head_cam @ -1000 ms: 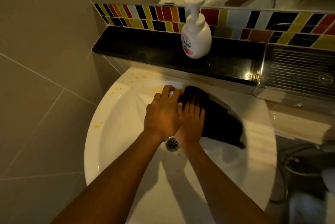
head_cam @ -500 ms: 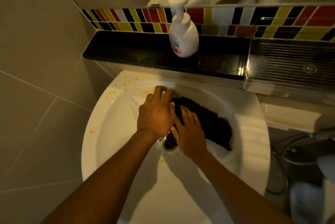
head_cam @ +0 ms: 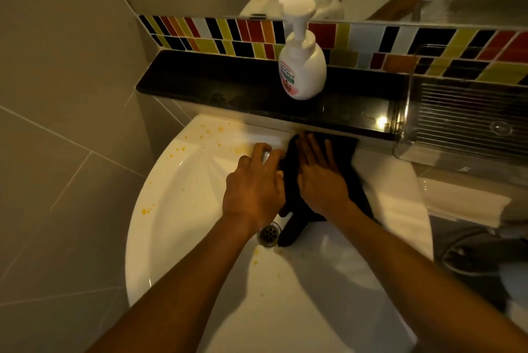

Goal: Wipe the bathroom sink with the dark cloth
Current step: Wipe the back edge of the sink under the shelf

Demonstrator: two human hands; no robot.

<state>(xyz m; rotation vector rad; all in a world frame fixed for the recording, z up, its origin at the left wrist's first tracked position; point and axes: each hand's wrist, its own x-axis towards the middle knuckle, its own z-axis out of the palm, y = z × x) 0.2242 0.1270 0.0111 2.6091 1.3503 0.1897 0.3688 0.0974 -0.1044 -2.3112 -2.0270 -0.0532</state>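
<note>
The white sink [head_cam: 171, 209] has yellow splashes [head_cam: 205, 132] on its back-left rim and some near the drain [head_cam: 268, 234]. The dark cloth [head_cam: 347, 152] lies against the sink's back edge, with a tail trailing down to the drain. My right hand [head_cam: 320, 178] presses flat on the cloth, fingers spread and pointing at the ledge. My left hand [head_cam: 254, 187] sits just left of it, fingers curled over a small metal tap [head_cam: 265, 156] that is mostly hidden.
A black ledge [head_cam: 214, 81] runs behind the sink and carries a white pump soap bottle [head_cam: 303, 72]. A clear ribbed tray [head_cam: 468, 124] sits at the ledge's right end. Coloured tiles and a mirror rise above. A tiled wall closes in on the left.
My right hand has slid the cloth from the bowl near the drain up to the sink's back edge. My left hand has stayed on the tap.
</note>
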